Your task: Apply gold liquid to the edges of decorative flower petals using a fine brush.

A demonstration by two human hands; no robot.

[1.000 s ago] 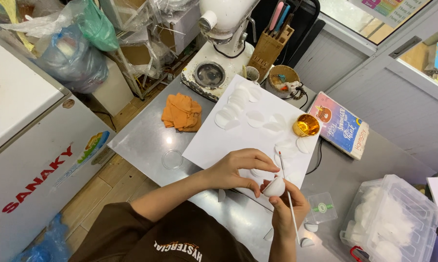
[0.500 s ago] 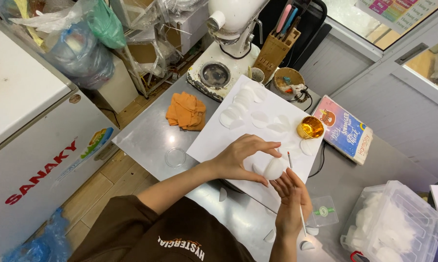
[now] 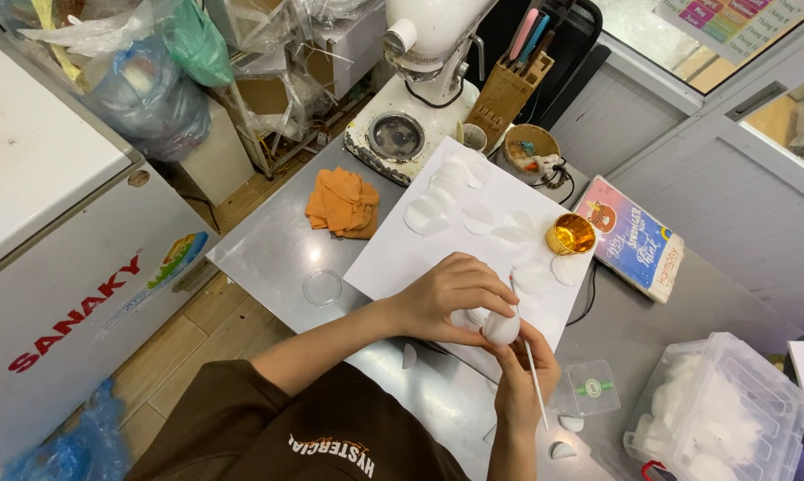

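The right hand (image 3: 519, 381) is gripping a thin white stick (image 3: 534, 379), now raised close under the left hand (image 3: 455, 298), which is still pinching a small white piece (image 3: 501, 330) over the white board (image 3: 402, 254). Farther off, the gold cup (image 3: 570, 235) is sitting unmoved.

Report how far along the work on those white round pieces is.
Done, apparently: several flat white round pieces lie spread on the white sheet. In hand: the left hand holds a small white rounded piece while the right hand holds a thin white stick. Left: more white pieces fill the clear plastic box.
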